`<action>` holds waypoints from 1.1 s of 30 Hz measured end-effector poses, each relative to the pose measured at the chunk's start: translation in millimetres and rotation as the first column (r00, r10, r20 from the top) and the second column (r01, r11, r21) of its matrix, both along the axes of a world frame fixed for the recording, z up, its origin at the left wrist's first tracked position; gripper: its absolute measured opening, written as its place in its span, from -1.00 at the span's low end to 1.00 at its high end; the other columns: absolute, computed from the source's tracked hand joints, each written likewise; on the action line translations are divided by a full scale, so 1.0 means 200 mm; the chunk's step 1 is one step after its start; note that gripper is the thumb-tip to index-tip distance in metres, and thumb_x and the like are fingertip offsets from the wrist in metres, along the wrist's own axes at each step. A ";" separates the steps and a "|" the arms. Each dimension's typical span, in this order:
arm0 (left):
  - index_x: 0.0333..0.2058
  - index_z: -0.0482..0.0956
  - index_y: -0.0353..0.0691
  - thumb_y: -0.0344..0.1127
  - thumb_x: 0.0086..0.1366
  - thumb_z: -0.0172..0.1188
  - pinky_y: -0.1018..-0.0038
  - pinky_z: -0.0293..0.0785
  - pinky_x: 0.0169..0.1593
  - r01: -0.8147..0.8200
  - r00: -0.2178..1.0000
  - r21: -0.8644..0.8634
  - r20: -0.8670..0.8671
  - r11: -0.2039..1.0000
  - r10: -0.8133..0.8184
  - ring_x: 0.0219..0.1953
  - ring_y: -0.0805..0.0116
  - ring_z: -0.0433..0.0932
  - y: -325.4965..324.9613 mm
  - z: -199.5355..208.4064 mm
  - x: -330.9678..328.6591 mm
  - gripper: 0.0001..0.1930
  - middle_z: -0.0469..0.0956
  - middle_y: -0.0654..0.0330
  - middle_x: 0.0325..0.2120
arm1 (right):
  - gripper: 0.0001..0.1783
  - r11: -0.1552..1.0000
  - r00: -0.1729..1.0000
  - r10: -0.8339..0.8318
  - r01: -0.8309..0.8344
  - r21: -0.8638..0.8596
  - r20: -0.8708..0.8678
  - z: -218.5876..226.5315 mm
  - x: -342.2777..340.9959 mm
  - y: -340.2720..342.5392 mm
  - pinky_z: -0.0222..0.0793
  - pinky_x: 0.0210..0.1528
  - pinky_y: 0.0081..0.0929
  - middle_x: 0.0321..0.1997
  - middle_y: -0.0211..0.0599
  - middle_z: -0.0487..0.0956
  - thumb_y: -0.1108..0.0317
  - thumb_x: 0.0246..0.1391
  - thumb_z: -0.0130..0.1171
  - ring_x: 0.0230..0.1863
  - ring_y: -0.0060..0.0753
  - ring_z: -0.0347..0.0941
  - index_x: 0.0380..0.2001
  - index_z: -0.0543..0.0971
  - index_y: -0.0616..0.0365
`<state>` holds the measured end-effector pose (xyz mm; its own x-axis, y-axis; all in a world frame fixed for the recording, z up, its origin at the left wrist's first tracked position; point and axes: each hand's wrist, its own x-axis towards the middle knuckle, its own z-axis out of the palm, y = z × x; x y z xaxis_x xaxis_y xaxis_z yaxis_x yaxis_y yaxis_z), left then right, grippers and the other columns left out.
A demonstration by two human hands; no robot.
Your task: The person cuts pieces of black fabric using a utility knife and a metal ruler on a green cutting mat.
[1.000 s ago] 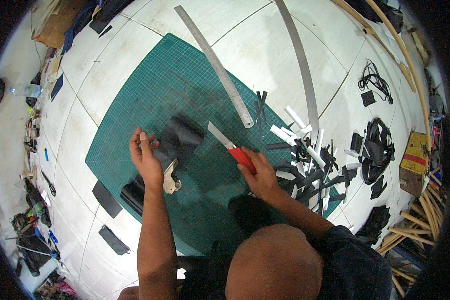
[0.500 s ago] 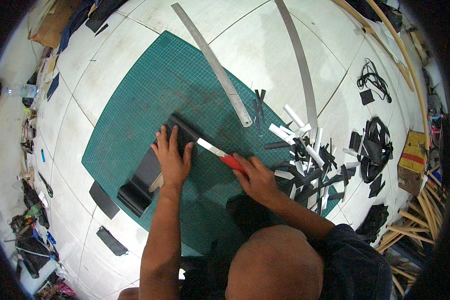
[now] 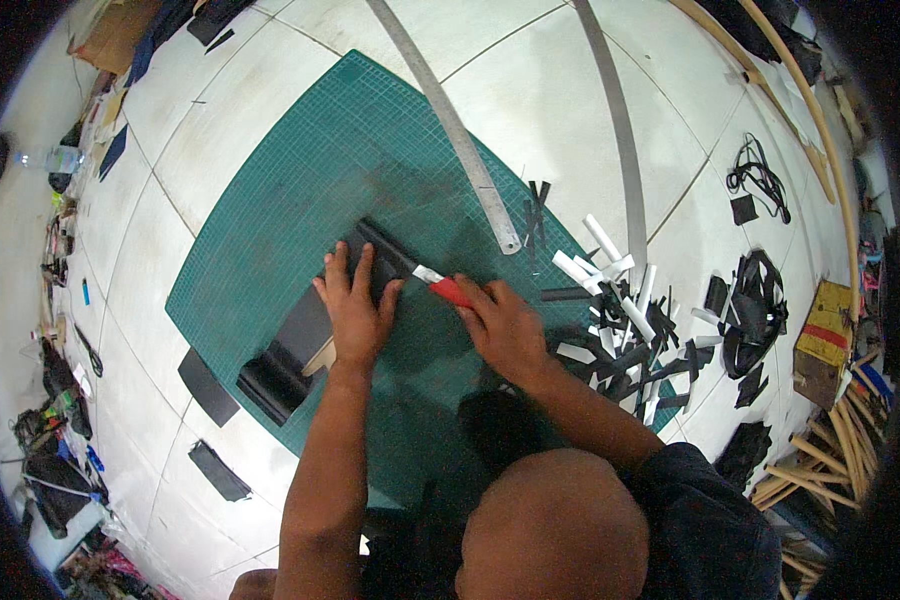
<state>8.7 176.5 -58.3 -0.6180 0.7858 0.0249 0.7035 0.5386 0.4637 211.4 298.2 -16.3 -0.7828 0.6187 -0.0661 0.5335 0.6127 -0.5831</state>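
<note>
My left hand [image 3: 358, 312] lies with fingers spread on a black sheet of material [image 3: 305, 328], pressing it to the green cutting mat [image 3: 300, 190]. Both ends of the sheet curl into rolls: the near roll [image 3: 275, 385] is at lower left, and the far one lies by my fingertips. My right hand [image 3: 508, 335] is closed round a red-handled utility knife [image 3: 448, 290]. Its blade points left and meets the far roll's right edge, close to my left thumb; whether it is in the material I cannot tell. A tan pointed piece [image 3: 320, 358] sticks out beside my left wrist.
A steel ruler [image 3: 460, 140] lies partly over the mat; a longer grey strip [image 3: 620, 130] is on the tiles. Black and white offcuts [image 3: 620, 320] are heaped at the mat's right. Farther right are black straps [image 3: 755, 310], a yellow box [image 3: 823, 315] and wooden poles [image 3: 820, 460].
The knife has shifted slightly up and left along with my right hand, its blade now nearer the far roll's edge. The whole view has shifted a little. My left hand still rests on the sheet.
</note>
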 end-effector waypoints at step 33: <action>0.12 0.54 0.00 -0.37 0.14 0.35 0.05 -0.15 0.55 0.714 0.606 -0.510 0.106 0.480 -0.789 0.28 0.16 0.34 0.41 0.32 -0.41 -0.48 0.47 0.13 0.05 | -0.40 0.932 0.863 -0.329 0.229 -0.281 -0.385 -0.19 -0.17 0.27 0.41 0.06 -0.25 0.06 0.04 0.49 0.17 0.29 0.19 0.00 -0.13 0.48 0.28 0.36 0.25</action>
